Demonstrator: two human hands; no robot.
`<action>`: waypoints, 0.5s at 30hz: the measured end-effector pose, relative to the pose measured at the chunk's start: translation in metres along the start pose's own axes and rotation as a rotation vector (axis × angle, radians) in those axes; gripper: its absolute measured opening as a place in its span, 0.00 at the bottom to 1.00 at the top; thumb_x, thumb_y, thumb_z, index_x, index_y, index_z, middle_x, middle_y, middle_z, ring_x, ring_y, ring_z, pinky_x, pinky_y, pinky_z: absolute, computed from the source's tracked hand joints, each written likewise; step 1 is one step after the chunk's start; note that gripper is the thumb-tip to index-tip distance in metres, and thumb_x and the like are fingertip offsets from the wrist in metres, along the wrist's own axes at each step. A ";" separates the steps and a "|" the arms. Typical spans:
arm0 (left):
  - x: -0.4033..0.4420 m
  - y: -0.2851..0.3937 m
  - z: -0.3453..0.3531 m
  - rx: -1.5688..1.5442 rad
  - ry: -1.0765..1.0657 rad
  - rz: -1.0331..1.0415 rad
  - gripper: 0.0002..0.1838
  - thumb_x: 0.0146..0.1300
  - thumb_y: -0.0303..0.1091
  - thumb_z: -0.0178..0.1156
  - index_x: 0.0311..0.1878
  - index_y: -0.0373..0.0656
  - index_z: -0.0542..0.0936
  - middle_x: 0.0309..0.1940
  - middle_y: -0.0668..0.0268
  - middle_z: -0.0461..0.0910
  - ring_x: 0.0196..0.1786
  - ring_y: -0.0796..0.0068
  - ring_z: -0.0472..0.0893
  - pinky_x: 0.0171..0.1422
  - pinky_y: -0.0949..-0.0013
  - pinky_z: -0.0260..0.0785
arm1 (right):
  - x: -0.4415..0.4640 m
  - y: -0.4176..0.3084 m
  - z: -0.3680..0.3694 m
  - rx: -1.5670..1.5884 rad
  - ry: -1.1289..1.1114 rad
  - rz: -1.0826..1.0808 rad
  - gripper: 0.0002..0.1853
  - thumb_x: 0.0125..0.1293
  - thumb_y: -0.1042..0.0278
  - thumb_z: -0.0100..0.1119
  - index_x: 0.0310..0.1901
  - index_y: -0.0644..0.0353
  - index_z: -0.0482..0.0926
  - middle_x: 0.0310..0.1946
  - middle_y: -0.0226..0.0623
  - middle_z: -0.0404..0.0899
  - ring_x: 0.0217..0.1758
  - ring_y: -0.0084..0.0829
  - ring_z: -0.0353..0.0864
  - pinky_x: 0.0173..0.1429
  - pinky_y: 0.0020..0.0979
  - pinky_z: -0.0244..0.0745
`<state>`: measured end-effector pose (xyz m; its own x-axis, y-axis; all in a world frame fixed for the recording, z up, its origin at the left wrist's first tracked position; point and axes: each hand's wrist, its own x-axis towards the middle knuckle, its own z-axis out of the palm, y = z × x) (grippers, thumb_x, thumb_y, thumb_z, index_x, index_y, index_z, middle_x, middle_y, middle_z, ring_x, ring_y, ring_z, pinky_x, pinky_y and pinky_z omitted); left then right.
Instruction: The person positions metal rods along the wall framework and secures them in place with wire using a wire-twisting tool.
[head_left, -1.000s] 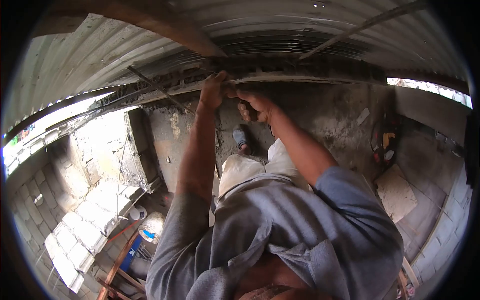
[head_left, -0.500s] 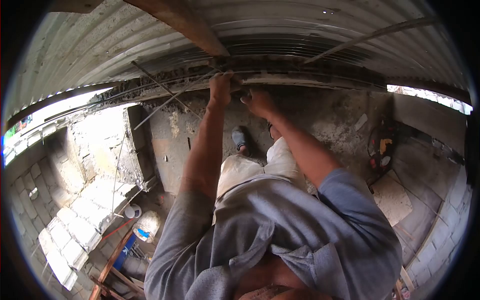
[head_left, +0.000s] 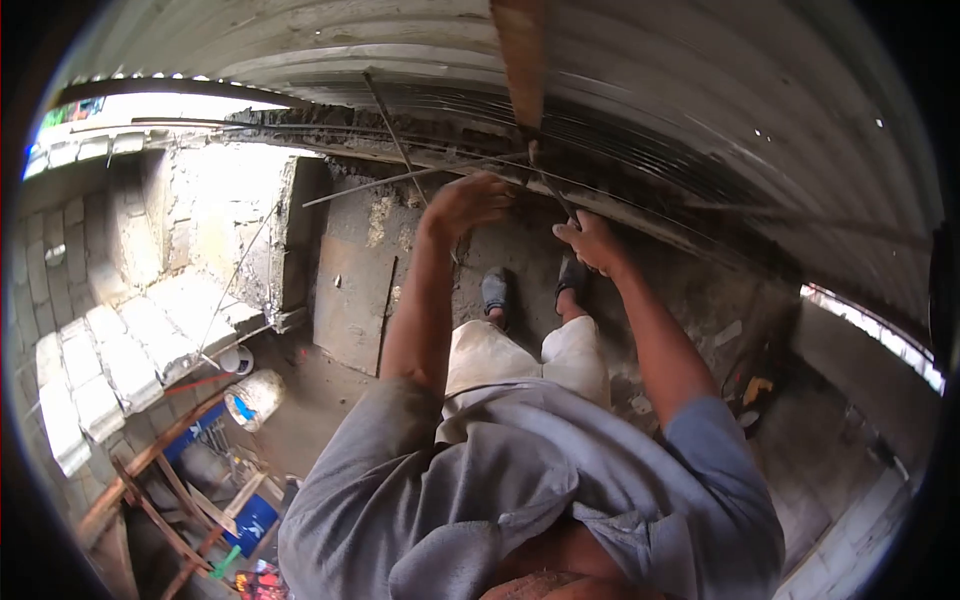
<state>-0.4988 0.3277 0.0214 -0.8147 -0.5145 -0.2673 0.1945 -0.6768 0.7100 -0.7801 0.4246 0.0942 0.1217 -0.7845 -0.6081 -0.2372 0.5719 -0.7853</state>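
Observation:
My left hand is slightly blurred, its fingers stretched to the right with nothing visible in them. It is just below a thin metal rod that slants up toward the wall top. Another rod crosses that one. My right hand is closed around the lower end of a dark slim tool. The tool's upper end is near the foot of a wooden beam; its exact kind is unclear. Long thin bars run along the wall top.
Corrugated metal sheeting hangs low overhead. At left are a sunlit block wall, a white bucket and wooden pieces. A flat board leans ahead. My shoes are below my hands.
My view has turned and shifted. My left hand has come off the wall top and opened, moving down and right. My right hand has moved right and lower, and the dark tool now shows in it.

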 end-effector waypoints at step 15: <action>-0.038 0.039 -0.026 -0.811 0.941 0.494 0.71 0.56 0.83 0.49 0.77 0.35 0.24 0.79 0.39 0.32 0.81 0.36 0.37 0.79 0.32 0.47 | 0.012 0.024 0.005 -0.011 0.033 0.042 0.17 0.65 0.54 0.66 0.34 0.60 0.75 0.21 0.27 0.71 0.18 0.20 0.66 0.24 0.29 0.63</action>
<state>-0.4461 0.3067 0.0418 0.0552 -0.7373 -0.6733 0.8925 -0.2658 0.3643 -0.7798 0.4301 0.0678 0.0791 -0.7673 -0.6364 -0.2522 0.6023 -0.7574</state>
